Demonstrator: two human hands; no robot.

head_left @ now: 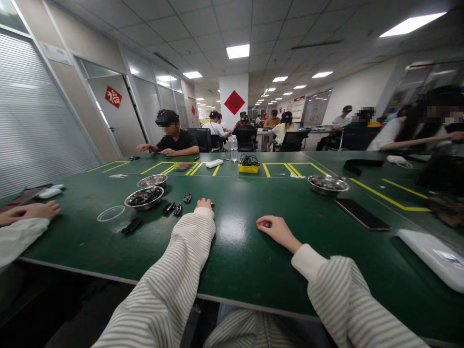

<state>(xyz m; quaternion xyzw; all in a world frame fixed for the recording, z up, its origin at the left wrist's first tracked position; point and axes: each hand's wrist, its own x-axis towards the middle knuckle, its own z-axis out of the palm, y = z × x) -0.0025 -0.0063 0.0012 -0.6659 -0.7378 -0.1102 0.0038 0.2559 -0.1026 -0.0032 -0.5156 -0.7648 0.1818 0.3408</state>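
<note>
My left hand (205, 204) rests far forward on the green table (232, 261), its fingers curled down. A small dark and shiny bit shows at its thumb side; what it is cannot be made out. My right hand (275, 231) is closed in a pinch just above the tabletop. Between its fingertips is something small and dark, with a reddish-orange spot by the index finger. Left of my left hand lie several black plastic pieces (177, 209). Beyond them stand a steel bowl (136, 205) full of small parts and a second steel bowl (152, 181).
A clear plastic cup (111, 220) and a black piece (132, 226) lie at left. At right are another steel bowl (328, 185), a phone (362, 214) and a white case (431, 258). A yellow box (248, 168) holds cables behind a bottle (234, 149). Co-workers sit around.
</note>
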